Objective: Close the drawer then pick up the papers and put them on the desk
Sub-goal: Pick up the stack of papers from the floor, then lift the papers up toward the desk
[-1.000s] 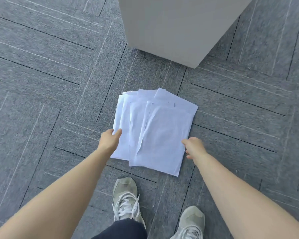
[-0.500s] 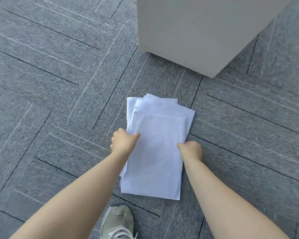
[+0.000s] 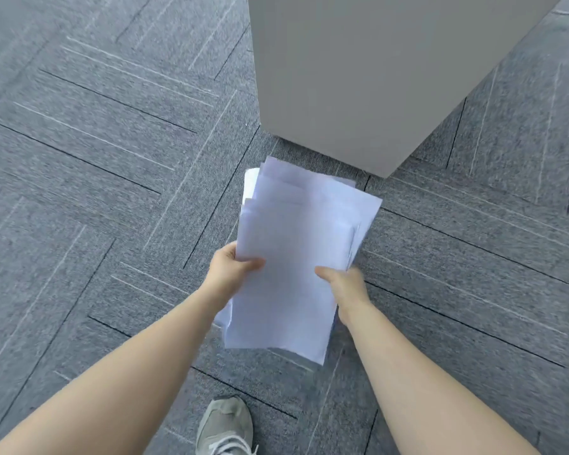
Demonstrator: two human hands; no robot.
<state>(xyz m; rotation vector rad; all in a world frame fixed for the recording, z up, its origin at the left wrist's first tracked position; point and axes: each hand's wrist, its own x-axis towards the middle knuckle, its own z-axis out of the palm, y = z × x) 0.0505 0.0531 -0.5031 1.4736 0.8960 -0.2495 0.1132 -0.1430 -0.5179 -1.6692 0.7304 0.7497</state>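
A loose stack of white papers (image 3: 296, 244) is held above the grey carpet, its sheets fanned slightly at the far end. My left hand (image 3: 232, 269) grips the stack's left edge, thumb on top. My right hand (image 3: 340, 284) grips the right edge the same way. The near end of the stack hangs between my forearms. Just beyond the papers stands a light grey cabinet (image 3: 368, 70), showing only plain side panels. No drawer front and no desk top are in view.
Grey carpet tiles (image 3: 112, 178) with line patterns cover the floor all around. The cabinet's corner (image 3: 386, 174) reaches down close to the papers' far end. My shoe (image 3: 225, 425) is on the floor below the stack.
The spread sheets were pushed together into one stack, both hands closed on its sides, and the stack has lifted off the carpet. The view has shifted so the cabinet looms closer.
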